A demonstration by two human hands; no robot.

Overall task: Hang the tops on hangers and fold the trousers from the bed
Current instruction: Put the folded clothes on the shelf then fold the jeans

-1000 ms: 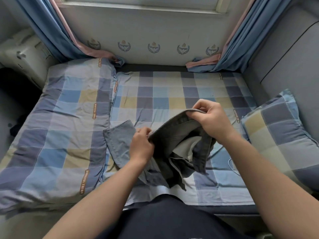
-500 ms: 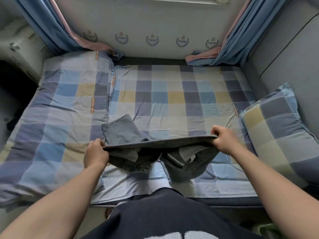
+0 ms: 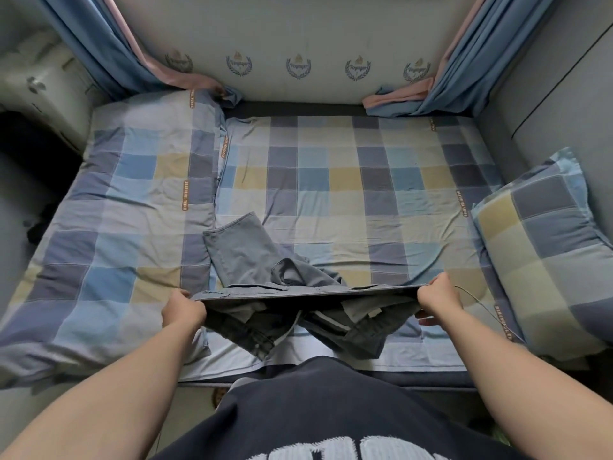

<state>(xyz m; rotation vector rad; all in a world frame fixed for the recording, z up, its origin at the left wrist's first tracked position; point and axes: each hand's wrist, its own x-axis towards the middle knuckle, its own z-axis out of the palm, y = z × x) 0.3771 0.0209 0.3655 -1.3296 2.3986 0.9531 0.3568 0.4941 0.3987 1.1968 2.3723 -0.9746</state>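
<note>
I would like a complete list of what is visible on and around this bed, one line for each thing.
Grey denim trousers: one, grey, near edge of the bed, waistband stretched between both hands.
Checked bed sheet: one, blue, yellow and grey, covers the mattress.
Checked folded quilt: one, same colours, left side of the bed.
Checked pillow: one, same colours, right side.
Curtains: two, blue with pink, far corners.
Padded wall panel: one, white with crests, behind the bed.
Dark top: one, white lettering, worn by the person.
Left hand: grips the waistband's left end.
Right hand: grips its right end.
</note>
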